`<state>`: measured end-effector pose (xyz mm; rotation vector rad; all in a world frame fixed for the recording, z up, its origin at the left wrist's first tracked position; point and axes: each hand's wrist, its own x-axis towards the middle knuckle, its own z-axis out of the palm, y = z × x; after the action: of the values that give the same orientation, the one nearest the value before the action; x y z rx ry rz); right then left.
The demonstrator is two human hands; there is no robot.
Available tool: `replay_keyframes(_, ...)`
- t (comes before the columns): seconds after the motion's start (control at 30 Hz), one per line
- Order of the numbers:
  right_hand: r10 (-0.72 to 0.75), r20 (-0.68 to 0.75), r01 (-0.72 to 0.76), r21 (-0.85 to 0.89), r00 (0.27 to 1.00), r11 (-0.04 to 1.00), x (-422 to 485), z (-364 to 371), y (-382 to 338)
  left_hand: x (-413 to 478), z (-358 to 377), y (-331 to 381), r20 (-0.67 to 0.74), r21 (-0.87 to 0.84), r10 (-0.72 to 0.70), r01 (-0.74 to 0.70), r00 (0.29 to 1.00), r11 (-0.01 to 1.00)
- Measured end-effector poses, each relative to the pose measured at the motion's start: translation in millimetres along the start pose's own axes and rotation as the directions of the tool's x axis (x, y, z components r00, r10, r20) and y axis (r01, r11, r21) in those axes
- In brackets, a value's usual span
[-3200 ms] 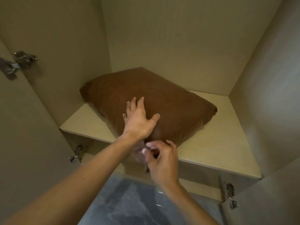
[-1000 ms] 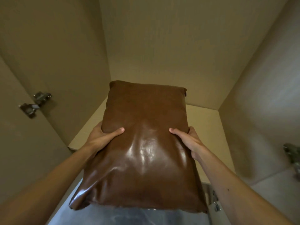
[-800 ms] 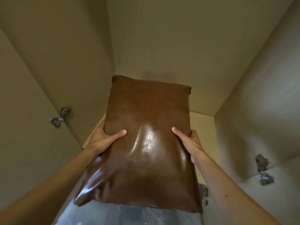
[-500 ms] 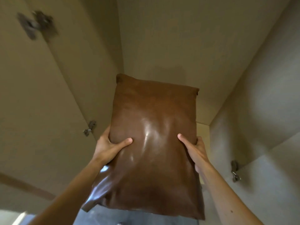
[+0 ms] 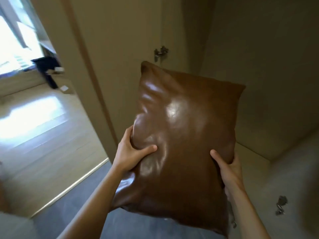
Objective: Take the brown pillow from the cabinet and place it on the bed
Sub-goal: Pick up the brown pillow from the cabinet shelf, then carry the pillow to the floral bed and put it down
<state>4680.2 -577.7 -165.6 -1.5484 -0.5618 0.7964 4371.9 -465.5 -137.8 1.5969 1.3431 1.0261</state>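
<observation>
Pillow (image 5: 186, 135) held in air, clear of the cabinet (image 5: 259, 57) shelf. Left hand (image 5: 131, 152) grips its left edge, right hand (image 5: 227, 168) its right edge, thumbs pressed into the front. Door hinge (image 5: 160, 53) behind.

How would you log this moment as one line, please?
stage: carrying | pillow: held clear of cabinet | left hand: gripping | right hand: gripping | bed: unseen

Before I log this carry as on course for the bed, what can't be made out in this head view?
- The bed: nowhere in frame.
- Fingers of the left hand and right hand: only thumbs show; the brown pillow hides the rest.
- Pillow's near edge: cut off by the frame bottom.
- Dark furniture by the window: motion blur and glare.
</observation>
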Motion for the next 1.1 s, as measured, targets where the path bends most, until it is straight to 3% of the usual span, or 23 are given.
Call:
replay_keyframes(0.13, -0.086, 0.079, 0.083, 0.036, 0.993, 0.996, -40.8, 44.2, -11.6, -36.0, -62.9, 6.7, -0.179, -0.128, -0.062, 0.039, 0.982, 0.991)
replay_keyframes(0.37, -0.181, 0.302, 0.190, -0.002, 0.936, 0.982, -112.9, 142.5, -6.1, -109.4, -192.5, -9.4, -0.470, -0.229, -0.117, 0.007, 0.875, 0.973)
replay_keyframes(0.73, -0.143, 0.611, 0.229, -0.064, 0.779, 0.971, -232.6, 330.1, 0.5, -203.4, -381.7, -70.7, -0.668, -0.118, -0.161, 0.111, 0.726, 0.987)
replay_keyframes(1.1, -0.185, 0.807, 0.325, -0.009, 0.561, 0.946, -254.0, 496.2, -17.0, -206.6, -483.1, -123.6, -0.759, -0.197, -0.262, 0.174, 0.595, 0.965)
